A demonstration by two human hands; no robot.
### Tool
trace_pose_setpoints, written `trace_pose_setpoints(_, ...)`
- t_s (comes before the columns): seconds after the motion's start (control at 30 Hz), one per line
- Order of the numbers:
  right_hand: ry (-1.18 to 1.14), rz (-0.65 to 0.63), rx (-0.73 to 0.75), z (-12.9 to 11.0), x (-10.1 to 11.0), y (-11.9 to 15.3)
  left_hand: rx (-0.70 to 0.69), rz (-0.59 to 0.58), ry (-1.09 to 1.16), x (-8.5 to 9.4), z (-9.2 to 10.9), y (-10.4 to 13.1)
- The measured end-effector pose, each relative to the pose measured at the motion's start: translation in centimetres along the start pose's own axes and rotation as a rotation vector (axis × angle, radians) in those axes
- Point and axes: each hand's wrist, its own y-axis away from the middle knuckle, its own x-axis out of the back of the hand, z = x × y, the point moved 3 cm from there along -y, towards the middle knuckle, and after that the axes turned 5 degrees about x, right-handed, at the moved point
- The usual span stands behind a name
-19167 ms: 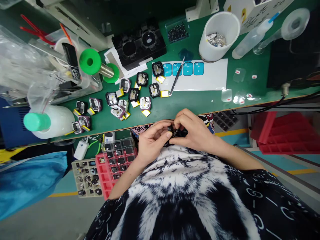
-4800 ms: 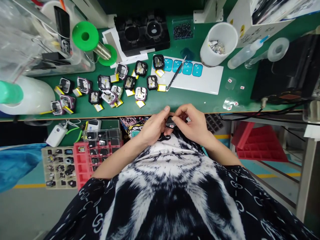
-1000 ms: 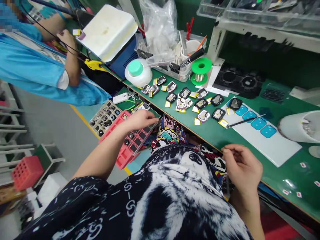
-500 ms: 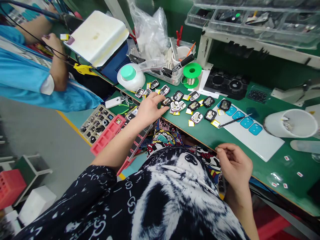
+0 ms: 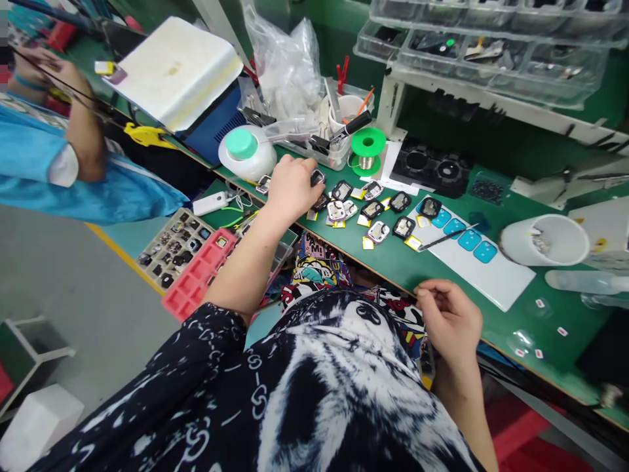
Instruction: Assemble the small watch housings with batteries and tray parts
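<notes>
My left hand [image 5: 293,189] is over the left end of a group of small watch-like cases, its curled fingers at a case [image 5: 318,177]; whatever lies under the palm is hidden. Several more black or silver cases, such as a silver one [image 5: 378,232], lie on the green table [image 5: 393,265], many with yellow-and-white pieces beside them. At the table's front edge rests my right hand [image 5: 449,318], thumb and fingers pressed together; anything between them is too small to see. Black tweezers [image 5: 445,238] lie across a white sheet [image 5: 496,283] with blue pads.
A white bottle with a green cap [image 5: 247,152], a green solder spool [image 5: 368,149] and a bin of tools stand behind. To the right is a white cup [image 5: 544,240]. Parts trays [image 5: 196,274] are at the left. A person in blue [image 5: 83,164] sits at far left.
My left hand has moved back and left over the cases at the group's left end. My right hand stays at the table edge. The whole view has shifted slightly.
</notes>
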Motion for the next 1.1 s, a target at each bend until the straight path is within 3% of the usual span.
trace_pose_setpoints(0.17,-0.003,0.001,-0.003,0.0,-0.1,0.0,0.031,-0.042,0.077,-0.6,-0.3,-1.0)
trace_pose_setpoints(0.3,0.003,-0.017,-0.004,-0.2,0.1,0.0,0.028,0.039,0.260,1.3,-0.8,-0.4)
trace_pose_setpoints(0.43,0.028,-0.042,0.014,-0.2,0.2,0.0,0.062,0.006,0.780,4.7,-0.8,1.8)
trace_pose_setpoints(0.57,0.056,-0.031,0.031,-0.2,0.0,-0.3,0.075,-0.251,1.328,6.1,1.2,5.3)
trace_pose_setpoints(0.7,0.038,-0.042,0.024,-1.6,-0.7,-0.5,0.156,-0.622,1.593,3.5,5.2,9.5)
trace_pose_setpoints(0.8,-0.096,-0.083,0.066,-3.8,-1.4,-0.1,0.187,-0.733,1.632,0.7,8.4,12.4)
trace_pose_setpoints(0.93,-0.214,-0.133,0.168,-6.4,-2.1,0.3,0.097,-0.744,1.615,-1.2,11.4,15.0)
trace_pose_setpoints(1.1,-0.224,-0.157,0.190,-6.7,-2.1,0.5,-0.124,-0.626,1.457,-1.4,12.3,15.5)
